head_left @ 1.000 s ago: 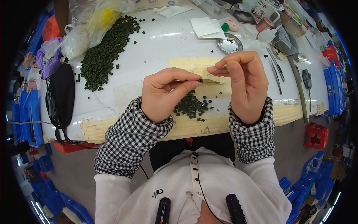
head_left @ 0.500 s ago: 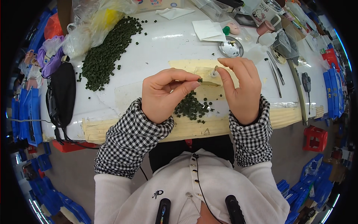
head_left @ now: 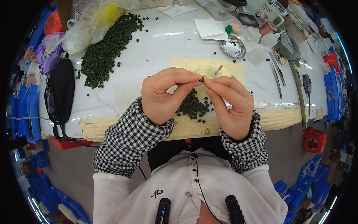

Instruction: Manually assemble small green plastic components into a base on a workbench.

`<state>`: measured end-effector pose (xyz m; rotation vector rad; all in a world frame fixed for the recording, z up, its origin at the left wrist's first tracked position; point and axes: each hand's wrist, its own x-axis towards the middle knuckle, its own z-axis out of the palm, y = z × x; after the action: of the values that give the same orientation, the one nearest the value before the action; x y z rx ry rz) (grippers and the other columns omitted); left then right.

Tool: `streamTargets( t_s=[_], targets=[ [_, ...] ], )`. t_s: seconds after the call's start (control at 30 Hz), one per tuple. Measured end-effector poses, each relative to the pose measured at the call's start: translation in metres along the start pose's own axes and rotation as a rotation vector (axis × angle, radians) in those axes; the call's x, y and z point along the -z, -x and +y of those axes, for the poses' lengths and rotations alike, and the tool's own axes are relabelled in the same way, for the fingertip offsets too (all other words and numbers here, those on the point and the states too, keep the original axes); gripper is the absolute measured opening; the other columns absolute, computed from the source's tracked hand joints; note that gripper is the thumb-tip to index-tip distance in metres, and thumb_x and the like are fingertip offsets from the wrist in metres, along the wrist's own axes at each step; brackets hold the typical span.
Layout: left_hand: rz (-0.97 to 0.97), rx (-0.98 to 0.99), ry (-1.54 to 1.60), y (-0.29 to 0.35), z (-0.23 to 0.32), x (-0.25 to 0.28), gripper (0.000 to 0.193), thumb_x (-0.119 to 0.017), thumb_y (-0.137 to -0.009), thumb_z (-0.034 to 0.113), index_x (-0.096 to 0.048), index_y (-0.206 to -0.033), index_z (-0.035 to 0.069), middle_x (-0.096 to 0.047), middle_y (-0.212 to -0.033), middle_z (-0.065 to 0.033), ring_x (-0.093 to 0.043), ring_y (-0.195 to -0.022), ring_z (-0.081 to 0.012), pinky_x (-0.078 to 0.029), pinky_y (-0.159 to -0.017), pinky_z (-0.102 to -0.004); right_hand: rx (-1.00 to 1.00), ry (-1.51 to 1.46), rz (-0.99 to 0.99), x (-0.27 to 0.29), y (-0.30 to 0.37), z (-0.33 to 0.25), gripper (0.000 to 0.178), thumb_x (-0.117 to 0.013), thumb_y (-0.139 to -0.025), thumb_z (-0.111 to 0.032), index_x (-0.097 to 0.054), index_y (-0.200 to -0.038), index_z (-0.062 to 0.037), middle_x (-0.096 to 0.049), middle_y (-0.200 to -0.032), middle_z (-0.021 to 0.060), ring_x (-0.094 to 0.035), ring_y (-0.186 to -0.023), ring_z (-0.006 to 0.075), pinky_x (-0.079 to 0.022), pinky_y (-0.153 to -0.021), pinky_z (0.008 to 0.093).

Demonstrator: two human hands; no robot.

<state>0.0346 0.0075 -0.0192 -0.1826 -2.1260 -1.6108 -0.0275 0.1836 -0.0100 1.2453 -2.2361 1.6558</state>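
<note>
A small dark green part (head_left: pixel 201 79) is pinched between the index finger and thumb of my left hand (head_left: pixel 160 97). A light yellowish spot shows at its edge. My right hand (head_left: pixel 231 108) meets it from the other side, fingers curled, the index fingertip against it and the thumb lower down. Just behind the fingertips stands a little whitish pot (head_left: pixel 216 72) with a thin brown stick (head_left: pixel 220 68) leaning in it, on a yellowish sheet (head_left: pixel 236 70). Below my hands lies a small heap of similar dark green pieces (head_left: pixel 192 106), partly covered by my left fingers.
A large dark green heap (head_left: pixel 108 50) spreads at the far left, beside plastic bags (head_left: pixel 78 41) and a black pouch (head_left: pixel 62 95). A round metal dish (head_left: pixel 232 47), white paper (head_left: pixel 210 29), tweezers (head_left: pixel 275 76) and a mug (head_left: pixel 267 15) stand or lie to the right. Yellow tape (head_left: pixel 112 128) covers the front edge.
My right hand has come from beside the pot, leftward and nearer, to the part in my left fingers. The stick now shows standing in the pot. My left hand is nearly unmoved.
</note>
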Motion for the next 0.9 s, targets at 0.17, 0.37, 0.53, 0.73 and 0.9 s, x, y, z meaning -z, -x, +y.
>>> streamTargets(
  t_s=[0.17, 0.37, 0.53, 0.73, 0.9],
  targets=[
    [-0.026, -0.072, -0.103, 0.0005, 0.0002, 0.0004, 0.021, -0.065, -0.081, -0.010, -0.068, -0.100, -0.001, -0.069, -0.092, -0.0121, -0.066, -0.085, -0.0178, -0.051, -0.074, -0.0263, 0.095, 0.070, -0.029, 0.0021, -0.0004, 0.0061, 0.032, -0.070, -0.076, 0.006, -0.068, -0.107, -0.0006, -0.063, -0.090, 0.0108, -0.060, -0.076, 0.0225, -0.049, -0.065, 0.0286],
    [-0.057, -0.003, 0.005, -0.0009, 0.0023, 0.0026, 0.022, -0.065, -0.082, -0.010, -0.068, -0.102, -0.002, -0.068, -0.093, -0.0119, -0.064, -0.085, -0.0167, -0.050, -0.075, -0.0257, 0.059, 0.004, -0.019, 0.0035, -0.0012, 0.0053, 0.031, -0.068, -0.079, 0.006, -0.068, -0.109, -0.0010, -0.063, -0.091, 0.0095, -0.060, -0.076, 0.0191, -0.049, -0.063, 0.0262],
    [-0.062, 0.030, 0.066, -0.0012, 0.0034, 0.0034, 0.020, -0.064, -0.082, -0.010, -0.067, -0.101, -0.003, -0.067, -0.093, -0.0117, -0.063, -0.085, -0.0156, -0.050, -0.075, -0.0254, 0.055, -0.011, -0.027, 0.0048, -0.0016, 0.0027, 0.032, -0.067, -0.079, 0.007, -0.068, -0.110, -0.0012, -0.063, -0.093, 0.0097, -0.060, -0.077, 0.0181, -0.049, -0.063, 0.0256],
    [-0.035, 0.057, 0.123, -0.0006, 0.0037, 0.0026, 0.018, -0.065, -0.083, -0.009, -0.067, -0.100, -0.003, -0.067, -0.092, -0.0118, -0.064, -0.085, -0.0153, -0.051, -0.076, -0.0251, 0.075, -0.001, -0.043, 0.0063, -0.0016, 0.0026, 0.034, -0.067, -0.079, 0.008, -0.068, -0.111, -0.0013, -0.062, -0.094, 0.0101, -0.060, -0.078, 0.0188, -0.049, -0.064, 0.0259],
    [-0.014, 0.033, 0.093, -0.0016, 0.0013, 0.0013, 0.017, -0.067, -0.082, -0.006, -0.069, -0.097, -0.001, -0.069, -0.089, -0.0108, -0.066, -0.081, -0.0152, -0.054, -0.072, -0.0246, 0.088, 0.009, -0.048, 0.0069, -0.0020, 0.0044, 0.035, -0.067, -0.078, 0.008, -0.067, -0.112, -0.0014, -0.062, -0.094, 0.0101, -0.060, -0.079, 0.0196, -0.050, -0.064, 0.0263]
  ],
)
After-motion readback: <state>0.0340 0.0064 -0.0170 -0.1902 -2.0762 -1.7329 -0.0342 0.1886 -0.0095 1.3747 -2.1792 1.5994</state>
